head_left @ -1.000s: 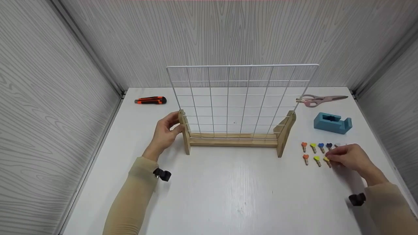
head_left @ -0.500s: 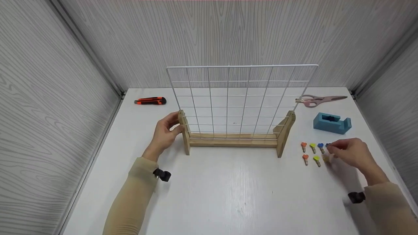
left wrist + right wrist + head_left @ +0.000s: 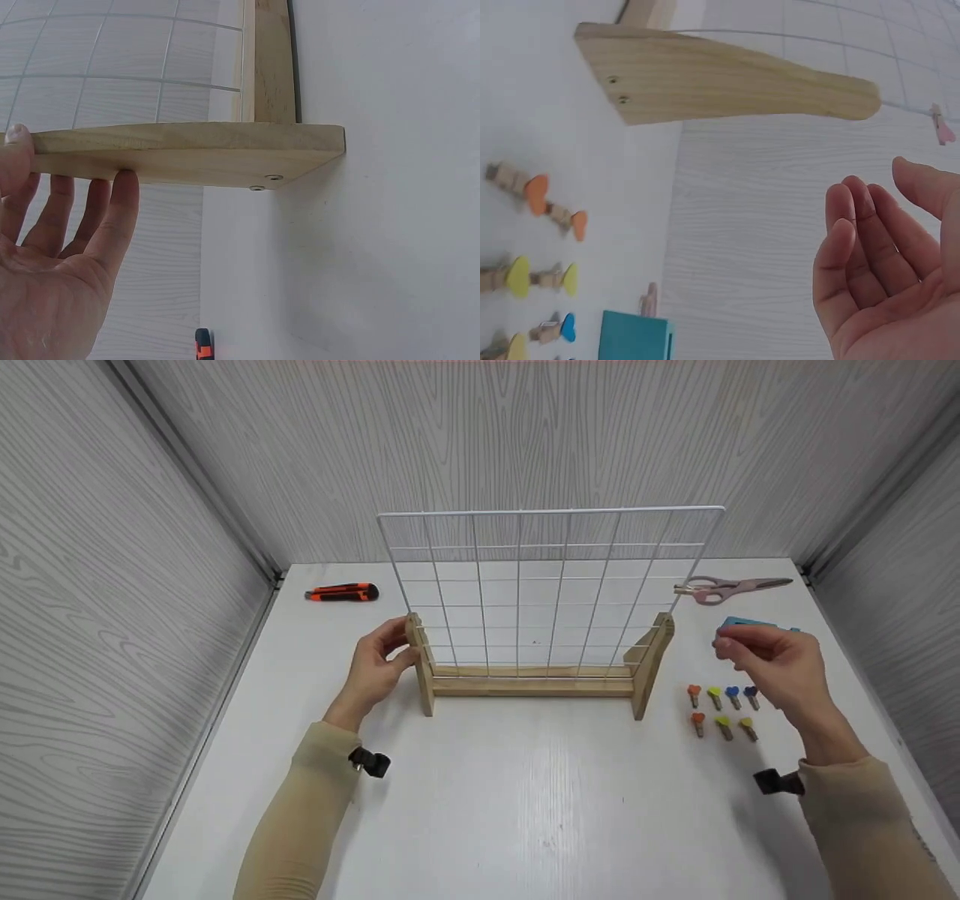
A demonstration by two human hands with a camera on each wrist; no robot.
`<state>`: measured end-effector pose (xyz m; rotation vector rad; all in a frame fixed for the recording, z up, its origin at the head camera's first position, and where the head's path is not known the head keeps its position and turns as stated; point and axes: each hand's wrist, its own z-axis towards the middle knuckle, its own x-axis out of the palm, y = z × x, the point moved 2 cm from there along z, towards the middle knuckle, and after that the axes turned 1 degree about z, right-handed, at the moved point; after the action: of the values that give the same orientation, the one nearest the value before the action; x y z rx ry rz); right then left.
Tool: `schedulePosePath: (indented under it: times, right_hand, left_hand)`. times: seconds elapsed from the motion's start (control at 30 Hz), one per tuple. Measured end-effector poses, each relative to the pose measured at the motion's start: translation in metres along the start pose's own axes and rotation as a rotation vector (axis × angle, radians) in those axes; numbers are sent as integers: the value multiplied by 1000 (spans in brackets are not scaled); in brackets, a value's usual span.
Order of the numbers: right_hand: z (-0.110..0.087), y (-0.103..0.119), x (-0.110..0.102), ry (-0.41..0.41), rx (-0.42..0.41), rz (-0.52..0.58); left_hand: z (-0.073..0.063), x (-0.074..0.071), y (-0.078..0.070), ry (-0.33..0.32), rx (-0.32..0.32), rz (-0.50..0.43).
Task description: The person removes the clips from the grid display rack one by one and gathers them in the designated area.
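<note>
My left hand (image 3: pixel 379 664) grips the left wooden side piece of a stand (image 3: pixel 532 688), thumb on one face and fingers on the other. A white wire grid (image 3: pixel 517 577) stands upright in it. My right hand (image 3: pixel 784 667) is raised right of the stand. Thumb and index finger meet there around a tiny greyish clothespin (image 3: pixel 715 643), mostly hidden; the right wrist view does not show it. Below lie two rows of small heart clothespins, among them an orange one (image 3: pixel 697 723) and a blue one (image 3: pixel 733 695). A pink heart clothespin (image 3: pixel 941 126) sits on the grid's right edge.
A black and orange utility knife (image 3: pixel 342 592) lies at the back left. Scissors (image 3: pixel 739 587) lie at the back right, behind a teal tape dispenser (image 3: pixel 750 622) that my right hand partly covers. Patterned panels enclose the white table at the back and sides.
My right hand has risen from the clothespin rows, moving away from me and left to near the tape dispenser. The yellowish clothespin it touched lies in the front row. My left hand stays put.
</note>
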<state>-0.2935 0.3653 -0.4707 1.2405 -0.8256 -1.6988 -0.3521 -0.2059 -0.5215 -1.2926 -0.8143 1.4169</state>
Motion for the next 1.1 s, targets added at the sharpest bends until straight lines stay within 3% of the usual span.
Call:
schedulePosePath:
  times: [0.13,0.27,0.37,0.6,0.93,1.1]
  right_hand:
    - [12,18,14,-68,-95,238]
    - [23,29,25,-75,-206,384]
    - [29,35,32,-91,-234,409]
    - [34,40,43,-177,-188,465]
    - [38,42,49,-188,-359,604]
    - [37,40,45,-239,-307,589]
  left_hand:
    - [-1,-1,-1,1,-13,7]
    - [0,0,-2,2,-14,13]
    - [0,0,-1,-2,-9,6]
    - [0,-1,-1,4,1,6]
    - [-1,-1,1,3,1,-15]
    - [0,-1,0,7,-2,-12]
